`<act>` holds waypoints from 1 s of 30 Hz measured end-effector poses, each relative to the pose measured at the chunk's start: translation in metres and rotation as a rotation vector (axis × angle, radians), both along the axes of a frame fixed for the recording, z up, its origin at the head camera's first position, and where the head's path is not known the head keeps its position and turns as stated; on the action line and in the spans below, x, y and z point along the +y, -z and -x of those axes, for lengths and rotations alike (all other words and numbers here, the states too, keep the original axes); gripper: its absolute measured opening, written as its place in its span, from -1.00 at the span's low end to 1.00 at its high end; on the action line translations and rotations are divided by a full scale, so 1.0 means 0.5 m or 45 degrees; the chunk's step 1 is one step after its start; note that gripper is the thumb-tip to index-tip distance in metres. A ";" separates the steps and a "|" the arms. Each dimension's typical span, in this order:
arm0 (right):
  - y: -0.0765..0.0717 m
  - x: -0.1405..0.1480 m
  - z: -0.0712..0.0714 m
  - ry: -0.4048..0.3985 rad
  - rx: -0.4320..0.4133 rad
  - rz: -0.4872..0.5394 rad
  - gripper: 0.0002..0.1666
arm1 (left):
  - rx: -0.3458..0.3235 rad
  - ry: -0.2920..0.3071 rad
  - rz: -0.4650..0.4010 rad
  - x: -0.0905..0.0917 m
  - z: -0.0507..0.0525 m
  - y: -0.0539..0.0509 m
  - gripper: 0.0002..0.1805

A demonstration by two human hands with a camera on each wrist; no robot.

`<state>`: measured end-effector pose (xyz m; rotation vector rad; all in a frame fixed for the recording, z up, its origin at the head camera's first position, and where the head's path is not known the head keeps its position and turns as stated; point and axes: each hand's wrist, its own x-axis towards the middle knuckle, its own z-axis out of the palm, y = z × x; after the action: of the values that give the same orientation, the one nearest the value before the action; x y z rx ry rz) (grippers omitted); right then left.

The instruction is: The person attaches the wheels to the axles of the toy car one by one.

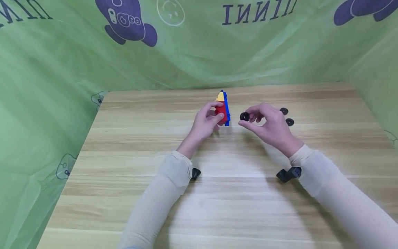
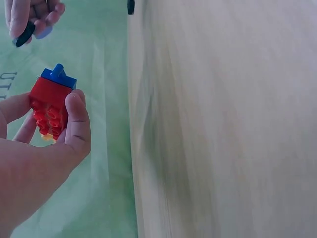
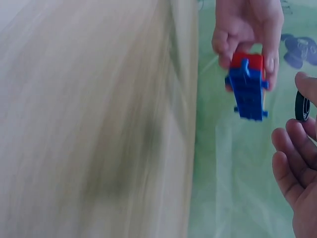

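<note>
My left hand grips a small toy brick car by its red brick. Its long blue base is turned toward the right hand, with small pegs standing out at the sides, and a yellow sloped brick tops the far end. Studs on the red brick face the left palm. Just right of the car and apart from it, my right hand pinches a black toy wheel between thumb and fingertips. Seen from the right wrist, that wheel stands nearly edge-on.
Beyond the right hand, two more black wheels lie on the wooden table. Green printed cloth hangs behind the table's far edge and along both sides. A small black camera sits on each wrist.
</note>
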<state>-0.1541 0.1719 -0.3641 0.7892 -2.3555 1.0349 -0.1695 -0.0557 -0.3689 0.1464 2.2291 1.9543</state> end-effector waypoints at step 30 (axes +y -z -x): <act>0.012 -0.061 -0.004 0.057 -0.006 0.078 -0.55 | 0.084 0.032 -0.143 0.031 -0.015 0.005 -0.62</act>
<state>-0.1523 0.1412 -0.3701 0.7095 -2.3233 1.0857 -0.1619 -0.0401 -0.3717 0.2552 2.1457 2.0909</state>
